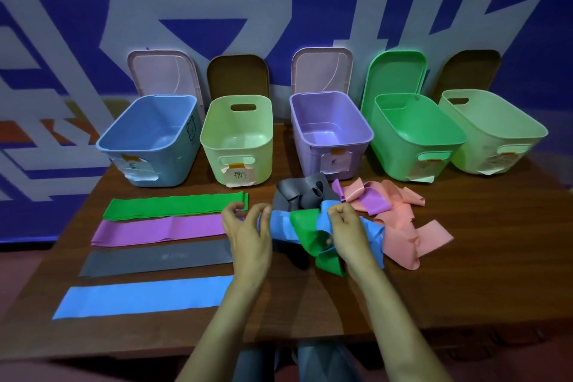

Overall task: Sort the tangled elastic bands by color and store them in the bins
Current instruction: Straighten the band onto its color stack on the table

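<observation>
Above the table [465, 273], left hand [248, 228] and right hand [345, 225] pinch the blue band [280, 225]; best ease the green band [305, 228] off gently.

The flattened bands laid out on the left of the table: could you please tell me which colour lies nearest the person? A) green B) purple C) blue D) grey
C: the blue band lies lowest in the head view, closest to the person, with the grey band, purple band and green band farther away in turn.
</observation>
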A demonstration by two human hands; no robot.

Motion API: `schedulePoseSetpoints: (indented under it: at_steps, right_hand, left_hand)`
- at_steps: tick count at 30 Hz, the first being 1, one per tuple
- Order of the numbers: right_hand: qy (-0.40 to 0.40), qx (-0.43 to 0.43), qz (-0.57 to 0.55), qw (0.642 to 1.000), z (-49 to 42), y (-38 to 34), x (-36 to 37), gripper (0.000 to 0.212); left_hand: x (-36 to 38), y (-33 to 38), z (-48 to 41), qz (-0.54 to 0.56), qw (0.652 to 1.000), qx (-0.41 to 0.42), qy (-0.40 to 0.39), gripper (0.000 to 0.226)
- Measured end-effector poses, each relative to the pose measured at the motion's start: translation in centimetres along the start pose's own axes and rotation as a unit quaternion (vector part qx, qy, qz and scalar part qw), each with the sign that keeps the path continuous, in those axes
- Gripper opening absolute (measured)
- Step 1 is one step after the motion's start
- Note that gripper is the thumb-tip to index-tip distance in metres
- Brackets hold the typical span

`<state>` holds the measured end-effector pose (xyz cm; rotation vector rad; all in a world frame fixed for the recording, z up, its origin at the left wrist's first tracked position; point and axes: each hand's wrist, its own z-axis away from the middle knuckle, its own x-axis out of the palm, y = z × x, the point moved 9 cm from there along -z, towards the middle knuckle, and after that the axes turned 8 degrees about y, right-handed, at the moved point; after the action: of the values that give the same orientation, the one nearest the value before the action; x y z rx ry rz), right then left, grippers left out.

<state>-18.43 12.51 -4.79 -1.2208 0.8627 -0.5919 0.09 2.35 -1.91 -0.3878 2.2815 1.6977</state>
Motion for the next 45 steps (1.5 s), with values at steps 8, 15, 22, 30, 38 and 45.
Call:
schedulePoseSetpoints:
  at_steps: [8,15,22,30,38,45]
  right_hand:
    - [-0.068,0.017,-0.149,0.986,-0.1,-0.9,1.1,0.012]
    - [0.047,-0.066,-0.076,0.994,-1.9,-1.6,-3.2,0.027]
    - [0.048,-0.147,0.039,0.987,-2.0,-2.3,-2.1,0.021]
    - [-0.022,-0.143,0.078,0.986,-2.0,-2.8,0.2,0.022]
    - [-0.042,-0.110,0.009,0.993,-2.9,-1.8,0.0,0.022]
    - [0.003,-0.081,0.007,0.997,-4.5,0.0,-3.7,0.011]
  left_hand:
    - [4.0,-0.2,3.6,0.066,0.982,-0.063,-0.168,0.024]
    - [2.3,-1.5,0.3,0.276,0.933,-0.201,-0.113,0.010]
    - [3.8,-2.9,0.2,0.368,0.836,-0.395,-0.099,0.021]
    - [3.1,1.3,1.5,-0.158,0.960,0.228,-0.049,0.048]
    - [6.3,0.4,3.3,-0.164,0.939,0.248,-0.175,0.021]
    - [0.8,-1.7,-2.1,0.191,0.972,-0.131,-0.032,0.018]
